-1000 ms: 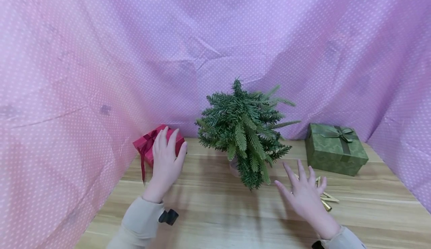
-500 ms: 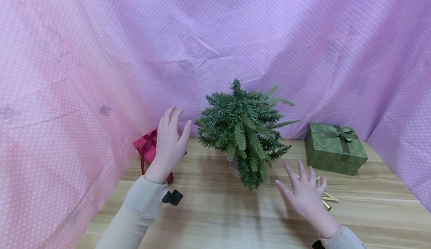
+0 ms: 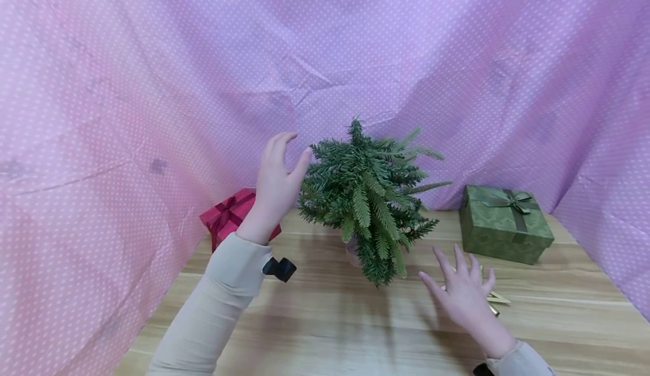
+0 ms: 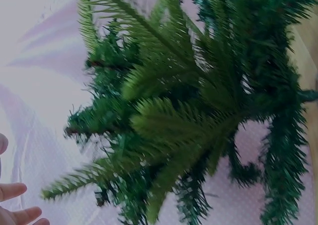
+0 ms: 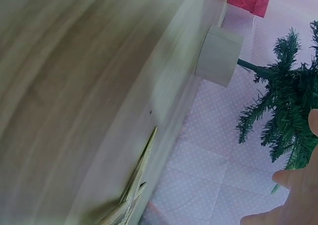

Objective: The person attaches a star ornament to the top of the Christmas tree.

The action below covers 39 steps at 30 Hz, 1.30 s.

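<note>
A small artificial Christmas tree (image 3: 373,201) stands mid-table, its pale round base (image 5: 218,56) visible in the right wrist view. My left hand (image 3: 276,187) is raised at the tree's upper left side, fingers gently bent and holding nothing; its thumb is close to the branches, and I cannot tell whether it touches. Spread fingers mark my right hand (image 3: 467,300), which hovers at the tree's lower right over a gold star ornament (image 3: 499,298). That hand partly covers the star and holds nothing. In the left wrist view, branches (image 4: 184,111) fill most of the picture.
Behind my left arm sits a red gift box (image 3: 228,215) with a dark red ribbon, partly hidden. A green gift box (image 3: 508,226) with a bow stands at the right. Pink dotted cloth (image 3: 325,54) hangs around the wooden table (image 3: 325,331).
My left hand has risen from over the red gift box and moved right, up to the tree's side. The right hand has shifted only slightly.
</note>
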Motion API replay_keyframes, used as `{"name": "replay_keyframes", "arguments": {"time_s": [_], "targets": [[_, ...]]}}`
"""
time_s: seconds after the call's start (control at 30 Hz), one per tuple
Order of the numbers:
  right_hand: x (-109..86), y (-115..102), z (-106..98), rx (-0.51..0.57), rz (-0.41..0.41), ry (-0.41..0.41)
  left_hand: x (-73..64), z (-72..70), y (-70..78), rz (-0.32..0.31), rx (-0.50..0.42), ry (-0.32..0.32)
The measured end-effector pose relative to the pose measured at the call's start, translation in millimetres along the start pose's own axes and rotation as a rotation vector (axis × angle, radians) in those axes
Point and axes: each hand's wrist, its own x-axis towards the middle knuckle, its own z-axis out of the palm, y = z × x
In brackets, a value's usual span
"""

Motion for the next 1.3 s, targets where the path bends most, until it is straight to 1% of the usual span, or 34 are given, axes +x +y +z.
{"name": "replay_keyframes", "arguments": {"time_s": [0.13,0.33,0.5,0.6,0.73,0.93,1.17,1.3], "targets": [[0.1,4,3,0.002,-0.004,0.030,9.7,2.5,9.0,-0.074,-0.057,-0.041],[0.2,7,5,0.005,-0.007,0.036,24.0,7.3,22.2,-0.212,-0.158,-0.106],[0.6,9,4,0.015,-0.003,0.019,37.2,14.0,26.9,-0.315,-0.220,-0.164],[0.5,10,3,0.013,0.004,0.011,42.0,18.8,28.3,-0.358,-0.247,-0.178],[0.6,14,3,-0.005,0.008,0.012,45.0,26.3,30.4,-0.388,-0.285,-0.193],[2.5,21,3,-0.003,0.005,0.027,49.9,37.4,33.0,-0.418,-0.297,-0.222],[6.1,33,-1,-0.007,0.023,-0.027,53.2,45.5,33.9,-0.456,-0.305,-0.240],[9.5,42,-4,-0.018,0.034,-0.077,52.6,48.4,34.0,-0.476,-0.299,-0.264]]}}
